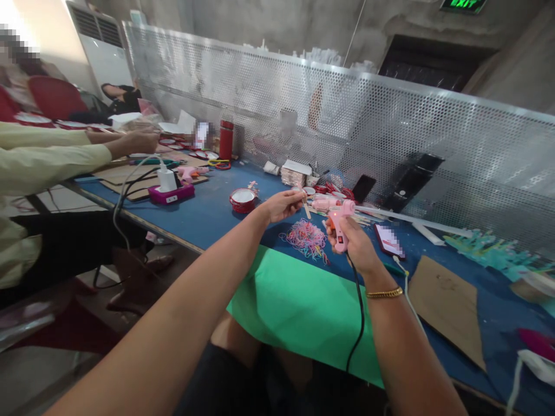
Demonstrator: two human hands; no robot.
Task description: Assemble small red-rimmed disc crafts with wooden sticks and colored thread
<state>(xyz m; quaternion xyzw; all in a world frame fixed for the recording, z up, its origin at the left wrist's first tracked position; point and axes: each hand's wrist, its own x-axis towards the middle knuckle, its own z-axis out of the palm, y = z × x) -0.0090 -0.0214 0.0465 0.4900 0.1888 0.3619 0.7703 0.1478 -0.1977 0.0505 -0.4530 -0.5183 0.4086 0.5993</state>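
Observation:
My right hand (351,242) is wrapped round the handle of a pink hot glue gun (340,218), whose black cord hangs down past my wrist. The glue gun's nozzle points left, toward my left hand (284,206). My left hand is closed in a pinch on a wooden craft stick (307,209), which slants downward from the fingertips; a small pale piece by the fingertips is too small to name. Below the hands lies a tangled heap of multicoloured strings (306,237). A green sheet (299,297) hangs over the table's front edge toward my lap.
A stack of red-rimmed round pieces (243,199) stands left of my left hand. Behind are bundled sticks (297,173) and a perforated metal screen (260,98). Phone (389,240) and cardboard (448,306) lie right. A purple power strip (171,195) and a co-worker's sleeve (56,164) are left.

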